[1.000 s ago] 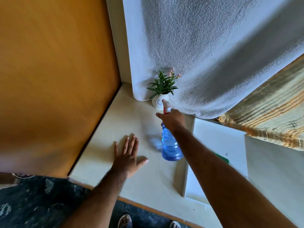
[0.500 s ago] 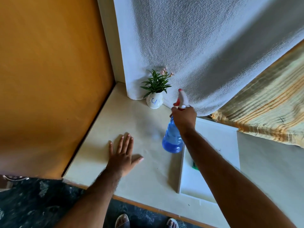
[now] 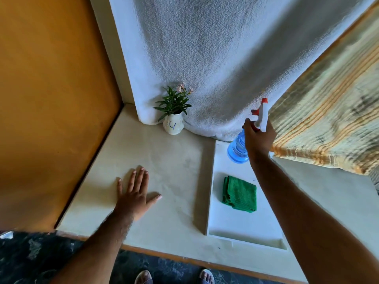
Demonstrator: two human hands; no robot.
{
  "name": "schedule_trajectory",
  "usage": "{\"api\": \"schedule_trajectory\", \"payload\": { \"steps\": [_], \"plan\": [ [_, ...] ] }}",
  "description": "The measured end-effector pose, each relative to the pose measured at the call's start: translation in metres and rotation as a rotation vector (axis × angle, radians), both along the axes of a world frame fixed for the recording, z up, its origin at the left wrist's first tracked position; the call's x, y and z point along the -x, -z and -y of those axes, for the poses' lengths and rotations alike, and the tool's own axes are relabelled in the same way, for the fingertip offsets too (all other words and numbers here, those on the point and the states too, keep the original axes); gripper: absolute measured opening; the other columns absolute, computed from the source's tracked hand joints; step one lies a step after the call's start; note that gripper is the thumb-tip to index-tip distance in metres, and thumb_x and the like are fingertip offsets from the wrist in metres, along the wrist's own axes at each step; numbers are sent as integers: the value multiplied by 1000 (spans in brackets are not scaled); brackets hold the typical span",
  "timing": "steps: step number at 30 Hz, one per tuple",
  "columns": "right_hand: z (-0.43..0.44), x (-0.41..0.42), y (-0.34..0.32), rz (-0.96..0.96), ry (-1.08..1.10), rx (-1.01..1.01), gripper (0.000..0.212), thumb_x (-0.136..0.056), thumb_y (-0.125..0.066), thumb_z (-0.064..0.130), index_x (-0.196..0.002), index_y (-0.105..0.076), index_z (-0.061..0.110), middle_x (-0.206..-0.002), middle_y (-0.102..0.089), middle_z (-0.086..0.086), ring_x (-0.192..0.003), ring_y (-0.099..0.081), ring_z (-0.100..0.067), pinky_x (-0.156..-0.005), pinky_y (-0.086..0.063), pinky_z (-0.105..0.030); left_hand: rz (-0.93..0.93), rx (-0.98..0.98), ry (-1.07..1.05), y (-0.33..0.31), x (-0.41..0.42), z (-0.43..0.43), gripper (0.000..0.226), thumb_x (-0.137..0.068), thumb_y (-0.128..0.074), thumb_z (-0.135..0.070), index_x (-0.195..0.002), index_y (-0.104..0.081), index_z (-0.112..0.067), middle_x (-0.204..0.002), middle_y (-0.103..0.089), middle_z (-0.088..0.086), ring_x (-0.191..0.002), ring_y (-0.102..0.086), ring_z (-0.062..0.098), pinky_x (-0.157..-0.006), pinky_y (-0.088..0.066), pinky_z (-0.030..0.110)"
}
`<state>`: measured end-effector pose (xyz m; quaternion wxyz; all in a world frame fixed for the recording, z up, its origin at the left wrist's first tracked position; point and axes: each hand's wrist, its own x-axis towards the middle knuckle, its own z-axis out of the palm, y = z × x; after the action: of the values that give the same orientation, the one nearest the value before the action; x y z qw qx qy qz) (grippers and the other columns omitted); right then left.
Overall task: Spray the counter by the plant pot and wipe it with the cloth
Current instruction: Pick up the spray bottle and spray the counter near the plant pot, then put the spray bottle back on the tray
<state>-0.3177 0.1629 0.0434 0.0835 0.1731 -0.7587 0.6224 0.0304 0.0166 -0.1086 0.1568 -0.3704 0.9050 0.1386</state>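
Note:
A blue spray bottle [image 3: 238, 148] with a white and red trigger head is gripped at the neck by my right hand [image 3: 258, 136]; it hangs over the far end of a white tray [image 3: 244, 232]. A folded green cloth [image 3: 240, 194] lies inside that tray. A small white plant pot [image 3: 173, 124] with green leaves and pink flowers stands at the back of the cream counter [image 3: 170, 165]. My left hand [image 3: 135, 194] rests flat on the counter with its fingers spread, in front of the pot.
An orange wall panel [image 3: 51, 99] bounds the counter on the left. A white textured cloth [image 3: 205, 58] hangs behind the pot and a striped yellow fabric [image 3: 328, 119] drapes at the right. The counter's front edge runs along the bottom, my feet beneath it.
My right hand has carried the spray bottle from in front of the pot to the right, over the tray. The green cloth has come into sight. My left hand has stayed put.

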Motion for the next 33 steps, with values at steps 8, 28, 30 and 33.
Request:
{"api": "schedule_trajectory", "payload": {
  "steps": [8, 28, 30, 33],
  "plan": [
    [-14, 12, 35, 45, -16, -53, 28, -83, -78, 35, -109, -70, 29, -83, -70, 21, -73, -63, 2, -77, -53, -17, 13, 9, 5, 0, 0, 0, 106, -67, 9, -89, -146, 32, -21, -159, 35, -3, -149, 26, 17, -117, 15, 62],
    [-141, -78, 97, -148, -273, -766, 96, -67, -68, 79, -135, -44, 15, -131, -51, -6, -122, -47, -23, -104, -46, -42, 24, -42, 2, -4, 1, -2, 103, -78, -8, -86, -148, 30, -19, -159, 36, -1, -149, 26, 19, -117, 14, 62],
    [-154, -88, 110, -352, -469, -997, 100, -74, -63, 77, -144, -43, 7, -144, -48, -15, -134, -43, -29, -110, -43, -45, 26, -38, 0, -6, 3, -2, 101, -81, -11, -84, -144, 33, -18, -159, 37, 0, -149, 27, 19, -117, 13, 62],
    [-160, -95, 128, -458, -460, -1114, 91, -82, -74, 54, -146, -42, -2, -152, -42, -21, -143, -37, -35, -115, -36, -50, 29, -30, -2, -7, 3, -3, 101, -82, -10, -84, -144, 34, -18, -158, 37, 1, -149, 27, 19, -118, 12, 63]
  ]
}}
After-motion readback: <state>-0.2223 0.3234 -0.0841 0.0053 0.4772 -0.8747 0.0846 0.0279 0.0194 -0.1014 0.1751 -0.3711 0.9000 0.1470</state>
